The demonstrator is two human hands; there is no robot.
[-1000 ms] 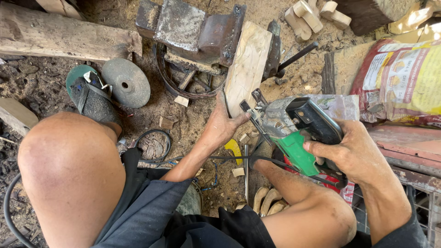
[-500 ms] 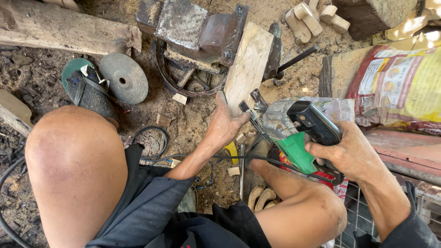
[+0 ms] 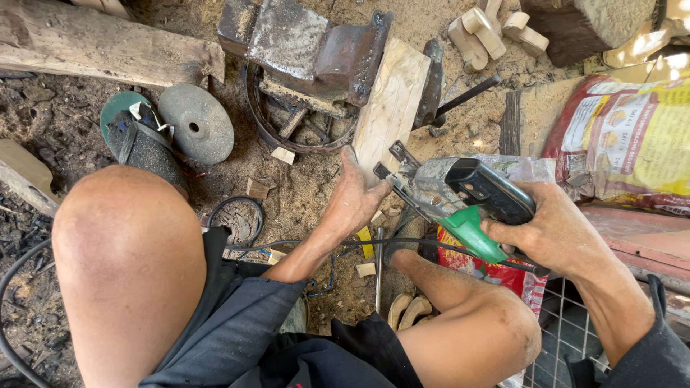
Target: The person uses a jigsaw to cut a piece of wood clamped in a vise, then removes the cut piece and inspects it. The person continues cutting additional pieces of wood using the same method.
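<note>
My right hand grips the black and green handle of a jigsaw, whose front end sits at the near edge of a pale wooden plank. The plank stands clamped in a rusty steel vise on the sandy ground. My left hand rests flat against the plank's lower end, right beside the saw's base. The saw's black cord runs left across my lap. My bare knees fill the lower part of the view.
An angle grinder lies left with a grey disc beside it. A weathered beam lies at top left. Cut wooden pieces sit at top right, a printed sack at right, a wire grid below it.
The view has shifted slightly. My left hand has slid up onto the plank's lower end and the jigsaw has edged closer to it.
</note>
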